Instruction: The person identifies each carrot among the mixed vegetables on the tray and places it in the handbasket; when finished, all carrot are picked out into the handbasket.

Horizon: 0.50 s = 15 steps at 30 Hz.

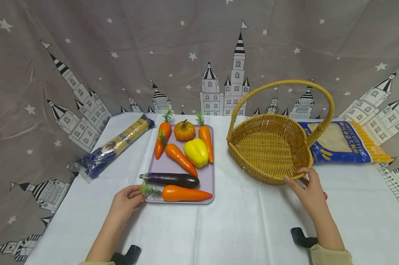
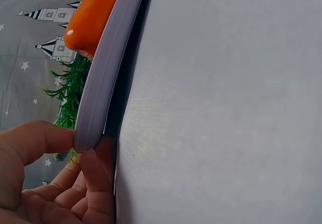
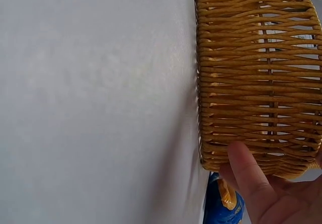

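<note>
My left hand (image 1: 124, 202) pinches the near left corner of a lilac tray (image 1: 214, 184). In the left wrist view, thumb and fingers lie on either side of the tray's rim (image 2: 98, 93). Several orange carrots (image 1: 186, 193) with green tops lie on it, along with a dark eggplant (image 1: 173, 179), a yellow bell pepper (image 1: 196, 152) and a small pumpkin (image 1: 184, 130). To the right, my right hand (image 1: 310, 191) grips the near right rim of a wicker basket (image 1: 252, 171) with a tall handle. The right wrist view has one digit against the woven wall (image 3: 256, 83).
Left of the tray lies a long pasta packet (image 1: 120, 141), slanting. A blue and yellow pasta bag (image 1: 345, 143) lies to the right, partly behind the basket. A white cloth (image 1: 235, 228) covers the table, and a grey castle-print curtain (image 1: 153, 48) hangs behind.
</note>
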Each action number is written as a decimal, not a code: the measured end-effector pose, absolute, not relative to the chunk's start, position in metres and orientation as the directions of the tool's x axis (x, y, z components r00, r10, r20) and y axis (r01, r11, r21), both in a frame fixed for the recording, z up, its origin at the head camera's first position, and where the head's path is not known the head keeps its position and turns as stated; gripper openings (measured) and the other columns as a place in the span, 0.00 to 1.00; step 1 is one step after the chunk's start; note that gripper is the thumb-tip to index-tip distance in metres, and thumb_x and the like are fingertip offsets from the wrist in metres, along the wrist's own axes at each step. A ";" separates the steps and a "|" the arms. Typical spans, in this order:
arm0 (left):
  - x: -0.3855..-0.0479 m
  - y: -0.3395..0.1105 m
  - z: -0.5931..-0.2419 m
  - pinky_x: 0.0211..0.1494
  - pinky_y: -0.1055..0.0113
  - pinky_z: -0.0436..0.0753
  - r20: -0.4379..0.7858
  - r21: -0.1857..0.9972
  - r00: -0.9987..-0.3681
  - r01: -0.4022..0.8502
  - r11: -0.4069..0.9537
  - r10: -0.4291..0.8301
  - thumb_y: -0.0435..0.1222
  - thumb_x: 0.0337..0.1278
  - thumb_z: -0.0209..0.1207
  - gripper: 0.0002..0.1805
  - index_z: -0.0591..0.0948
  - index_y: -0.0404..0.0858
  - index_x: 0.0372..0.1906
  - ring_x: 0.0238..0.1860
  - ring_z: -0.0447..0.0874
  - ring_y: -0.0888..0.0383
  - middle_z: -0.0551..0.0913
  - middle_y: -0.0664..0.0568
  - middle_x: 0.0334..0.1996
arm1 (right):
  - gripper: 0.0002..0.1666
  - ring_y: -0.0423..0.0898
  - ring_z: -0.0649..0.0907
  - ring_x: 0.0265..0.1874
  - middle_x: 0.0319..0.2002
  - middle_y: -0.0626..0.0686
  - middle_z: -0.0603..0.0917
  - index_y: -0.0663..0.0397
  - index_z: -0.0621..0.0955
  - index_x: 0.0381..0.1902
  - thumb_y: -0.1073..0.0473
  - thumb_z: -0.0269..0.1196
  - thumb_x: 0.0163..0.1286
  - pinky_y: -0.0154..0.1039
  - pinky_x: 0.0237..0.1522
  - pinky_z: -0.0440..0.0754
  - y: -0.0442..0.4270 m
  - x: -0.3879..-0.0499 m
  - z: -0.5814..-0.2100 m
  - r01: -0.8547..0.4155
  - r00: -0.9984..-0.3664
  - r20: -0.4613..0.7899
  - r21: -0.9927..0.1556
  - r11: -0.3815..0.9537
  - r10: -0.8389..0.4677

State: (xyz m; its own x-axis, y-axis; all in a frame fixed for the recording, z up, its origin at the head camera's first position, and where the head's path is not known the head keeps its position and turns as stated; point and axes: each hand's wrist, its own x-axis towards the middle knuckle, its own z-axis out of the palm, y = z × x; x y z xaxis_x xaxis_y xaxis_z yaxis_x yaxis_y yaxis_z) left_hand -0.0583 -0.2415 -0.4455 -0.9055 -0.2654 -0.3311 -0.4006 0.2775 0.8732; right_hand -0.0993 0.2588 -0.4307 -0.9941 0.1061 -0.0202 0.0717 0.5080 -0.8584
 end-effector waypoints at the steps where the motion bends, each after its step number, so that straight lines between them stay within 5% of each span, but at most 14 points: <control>1: -0.058 -0.241 -0.445 0.38 0.74 0.81 -0.332 0.871 -0.905 -0.402 0.281 -0.267 0.27 0.60 0.56 0.22 0.71 0.22 0.58 0.35 0.79 0.68 0.83 0.40 0.45 | 0.34 0.74 0.66 0.60 0.64 0.66 0.57 0.65 0.60 0.56 0.49 0.63 0.68 0.43 0.51 0.78 0.259 -0.098 -0.430 0.075 -0.994 -0.024 -0.856 0.511 0.106; 3: -0.057 -0.241 -0.445 0.38 0.74 0.81 -0.331 0.870 -0.905 -0.403 0.285 -0.268 0.27 0.59 0.56 0.22 0.71 0.23 0.58 0.35 0.79 0.67 0.83 0.40 0.46 | 0.34 0.73 0.66 0.60 0.64 0.66 0.57 0.64 0.60 0.56 0.49 0.63 0.68 0.45 0.52 0.78 0.260 -0.097 -0.429 0.078 -0.994 -0.027 -0.855 0.513 0.107; 8: -0.052 -0.242 -0.444 0.39 0.74 0.81 -0.325 0.869 -0.909 -0.396 0.296 -0.262 0.27 0.59 0.56 0.23 0.71 0.22 0.59 0.36 0.79 0.67 0.82 0.39 0.46 | 0.33 0.74 0.66 0.61 0.64 0.67 0.57 0.65 0.60 0.55 0.50 0.63 0.67 0.19 0.41 0.70 0.260 -0.094 -0.429 0.074 -0.995 -0.026 -0.857 0.510 0.101; 13: -0.047 -0.244 -0.443 0.42 0.76 0.80 -0.321 0.875 -0.913 -0.387 0.291 -0.250 0.27 0.60 0.56 0.22 0.71 0.22 0.59 0.37 0.79 0.70 0.82 0.39 0.48 | 0.34 0.72 0.66 0.62 0.64 0.66 0.57 0.65 0.60 0.56 0.50 0.63 0.68 0.18 0.40 0.69 0.261 -0.091 -0.429 0.071 -0.995 -0.024 -0.849 0.523 0.096; 15: -0.046 -0.245 -0.444 0.43 0.77 0.79 -0.323 0.879 -0.914 -0.385 0.281 -0.244 0.27 0.60 0.56 0.22 0.71 0.22 0.59 0.37 0.79 0.71 0.82 0.39 0.48 | 0.35 0.71 0.65 0.62 0.65 0.66 0.58 0.65 0.60 0.58 0.49 0.62 0.68 0.26 0.46 0.74 0.261 -0.091 -0.429 0.074 -0.995 -0.030 -0.845 0.529 0.091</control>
State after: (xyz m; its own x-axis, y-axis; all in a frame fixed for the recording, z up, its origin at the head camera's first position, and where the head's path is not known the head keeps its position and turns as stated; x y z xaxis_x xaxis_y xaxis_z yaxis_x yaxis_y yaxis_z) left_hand -0.0462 -0.2447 -0.4435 -0.9144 -0.2440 -0.3230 -0.3855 0.2815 0.8787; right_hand -0.0907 0.2612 -0.4289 -0.9954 0.0911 -0.0297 0.0736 0.5289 -0.8455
